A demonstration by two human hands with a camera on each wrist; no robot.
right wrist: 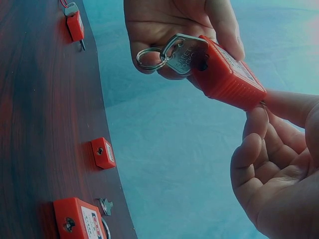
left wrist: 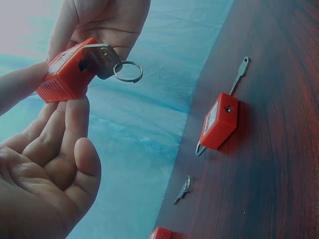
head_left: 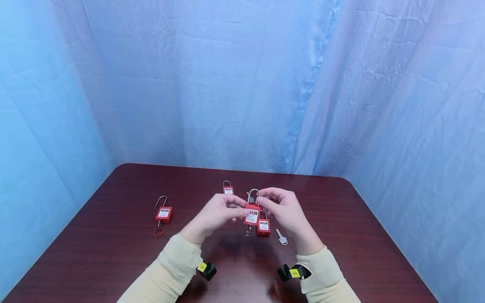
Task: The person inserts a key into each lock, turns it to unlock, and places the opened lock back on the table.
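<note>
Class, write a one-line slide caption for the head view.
Both hands hold a red padlock above a table with three more padlocks.

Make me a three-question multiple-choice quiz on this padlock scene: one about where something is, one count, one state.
1. Where does the loose key lie?
A. On the table, just right of the resting padlock below the hands
B. Inside the far-left padlock
C. At the table's back edge

2. How many red padlocks show in the head view?
A. Two
B. Four
C. Six

3. What is the state of the keyhole of the held padlock?
A. Empty
B. Taped over
C. Holds a ringed key

Answers:
1 A: the head view shows it on the wood beside that padlock.
2 B: three lie on the table, and one is held by the left hand and the right hand.
3 C: both wrist views show the key sticking out of its underside.
</note>
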